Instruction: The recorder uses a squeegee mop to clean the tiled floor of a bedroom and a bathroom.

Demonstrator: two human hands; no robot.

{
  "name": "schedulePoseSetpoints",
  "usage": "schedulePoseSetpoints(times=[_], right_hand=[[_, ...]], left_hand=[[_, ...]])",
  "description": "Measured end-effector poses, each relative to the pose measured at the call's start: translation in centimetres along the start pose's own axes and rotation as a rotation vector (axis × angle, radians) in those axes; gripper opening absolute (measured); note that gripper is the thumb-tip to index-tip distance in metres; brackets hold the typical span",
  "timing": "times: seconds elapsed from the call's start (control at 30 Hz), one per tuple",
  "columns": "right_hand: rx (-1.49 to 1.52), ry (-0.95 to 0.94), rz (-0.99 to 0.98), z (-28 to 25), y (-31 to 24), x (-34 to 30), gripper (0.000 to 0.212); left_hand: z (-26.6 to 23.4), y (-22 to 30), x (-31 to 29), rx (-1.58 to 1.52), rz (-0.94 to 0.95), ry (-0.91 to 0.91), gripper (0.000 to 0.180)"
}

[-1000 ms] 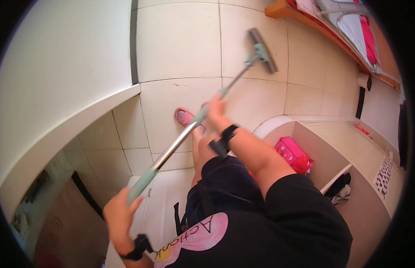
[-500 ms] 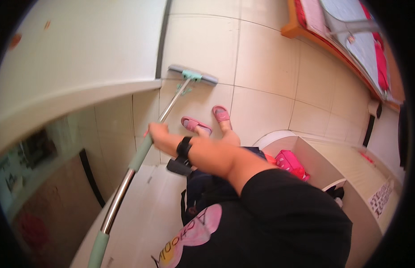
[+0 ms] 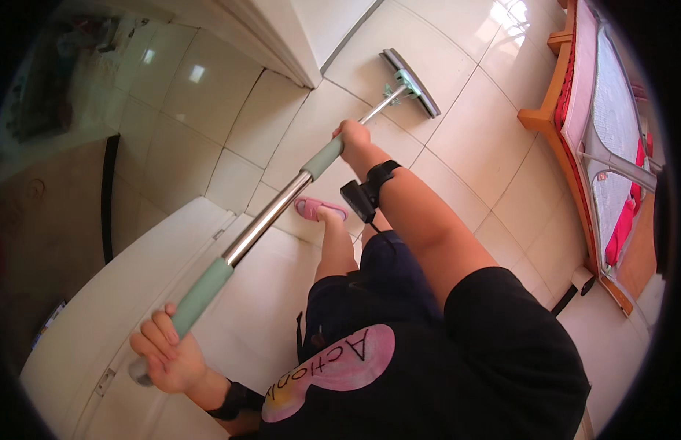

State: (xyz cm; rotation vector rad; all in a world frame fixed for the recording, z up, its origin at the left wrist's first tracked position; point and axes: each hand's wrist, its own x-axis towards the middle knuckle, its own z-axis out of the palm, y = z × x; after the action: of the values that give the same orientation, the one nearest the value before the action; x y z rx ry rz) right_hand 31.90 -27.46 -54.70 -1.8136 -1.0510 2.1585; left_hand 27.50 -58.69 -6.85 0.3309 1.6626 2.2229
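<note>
A sponge mop [image 3: 266,220] with a silver pole and pale green grips slants from the lower left toward the upper middle. Around the grip at its top end, my left hand [image 3: 168,350] is closed. My right hand [image 3: 351,138] is wrapped round the pole just beyond the second green grip. The mop head [image 3: 410,82], grey with a green clamp, rests on the tiled floor [image 3: 458,180]. Black straps circle both my wrists, with a small black device on the right one. A pink slipper [image 3: 318,210] shows on one foot beneath the pole.
An open white door [image 3: 157,286] stands along my left side. Ahead is a white door-frame edge [image 3: 300,62], near the mop. On the right lies a low bed with a wooden frame [image 3: 549,121], pink and light blue bedding on it. Light glares off the far tiles.
The mop head has moved right and farther away, turning on the floor. My right hand has gone forward with the pole. My left hand has come into view, and the view has swung.
</note>
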Motion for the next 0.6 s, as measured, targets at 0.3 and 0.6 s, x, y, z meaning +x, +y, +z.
schedulePoseSetpoints(times=[0.3,0.6], right_hand=[[-0.471,-0.612,0.343,11.6,9.2,-26.7,0.015],[-0.528,-1.005,-0.295,7.2,9.9,-20.5,0.015]], left_hand=[[-5.5,13.4,-12.6,0.206,0.382,0.411,0.025],[-1.7,16.6,-8.1,0.216,0.275,-0.439,0.024]])
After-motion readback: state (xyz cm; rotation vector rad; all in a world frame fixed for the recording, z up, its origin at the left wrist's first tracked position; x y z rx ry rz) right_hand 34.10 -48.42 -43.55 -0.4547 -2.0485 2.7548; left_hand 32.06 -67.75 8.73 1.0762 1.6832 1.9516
